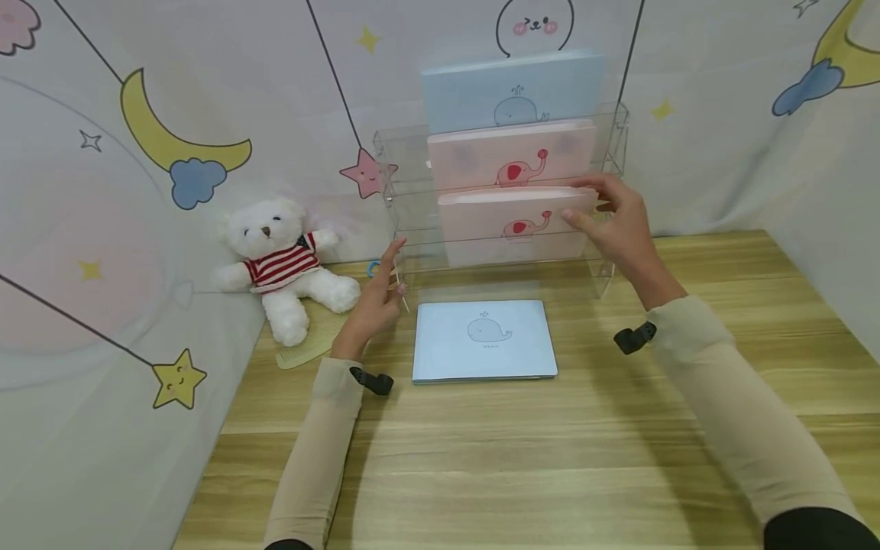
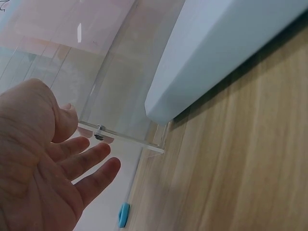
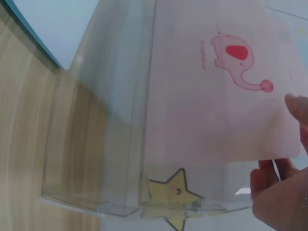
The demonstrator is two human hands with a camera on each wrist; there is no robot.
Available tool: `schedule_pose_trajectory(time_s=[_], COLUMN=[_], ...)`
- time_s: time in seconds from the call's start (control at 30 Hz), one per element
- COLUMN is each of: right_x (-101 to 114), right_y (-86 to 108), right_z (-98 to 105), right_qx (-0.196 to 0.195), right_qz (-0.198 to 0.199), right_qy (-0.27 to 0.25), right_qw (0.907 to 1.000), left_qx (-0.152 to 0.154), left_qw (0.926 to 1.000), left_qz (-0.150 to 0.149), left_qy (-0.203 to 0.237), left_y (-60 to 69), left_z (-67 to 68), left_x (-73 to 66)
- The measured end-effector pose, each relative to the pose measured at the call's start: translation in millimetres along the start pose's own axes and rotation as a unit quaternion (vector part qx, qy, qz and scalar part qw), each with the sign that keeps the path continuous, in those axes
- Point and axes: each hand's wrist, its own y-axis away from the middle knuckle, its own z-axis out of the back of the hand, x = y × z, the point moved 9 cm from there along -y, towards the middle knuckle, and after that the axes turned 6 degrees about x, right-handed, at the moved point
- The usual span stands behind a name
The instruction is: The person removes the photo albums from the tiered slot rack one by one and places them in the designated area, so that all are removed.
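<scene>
A clear acrylic rack (image 1: 419,206) with stepped tiers stands at the back of the wooden table. My right hand (image 1: 622,225) holds the front pink notebook (image 1: 481,229) by its upper right corner, thumb on the cover and fingers behind. A red elephant is printed on that cover, also seen in the right wrist view. Behind it stand a second pink elephant notebook (image 1: 464,160) and a light blue whale notebook (image 1: 457,95). My left hand (image 1: 374,309) is at the rack's left side panel, its fingers loosely extended and thumb by the panel edge.
A light blue whale notebook (image 1: 447,340) lies flat on the table before the rack. To the left sits a white teddy bear (image 1: 282,260) in a striped shirt, on a yellowish mat (image 1: 312,336). A small blue ring-shaped thing (image 2: 123,215) lies near the rack's left side. Printed cloth hangs behind.
</scene>
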Motion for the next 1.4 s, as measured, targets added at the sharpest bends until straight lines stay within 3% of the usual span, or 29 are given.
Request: schedule_pose_trajectory(time_s=[0.23,0.43,0.6,0.93,1.4], right_x=[0.7,-3.7,-12.1,-18.1,-15.9], right_y=[-13.5,-18.8,-18.7,-24.2,-22.1], right_z=[-4.9,-10.4,-15.0,-18.8,-14.8], right_qx=[0.062,0.106,0.118,0.082,-0.042], right_qz=[0.003,-0.025,-0.034,-0.012,0.004], right_qy=[-0.08,-0.081,-0.109,-0.157,-0.106], right_qw=[0.9949,0.9908,0.9864,0.9841,0.9935], left_qx=[0.006,0.004,0.003,-0.006,0.007], left_qw=[0.9998,0.9998,0.9998,0.9999,0.9998], left_qz=[0.015,0.018,0.018,0.01,0.018], left_qy=[0.014,0.008,0.006,0.003,0.01], left_y=[0.4,1.0,1.5,2.2,0.6], left_z=[-1.6,-1.4,-1.4,0.2,-1.2], left_x=[2.5,1.9,0.7,1.0,2.3])
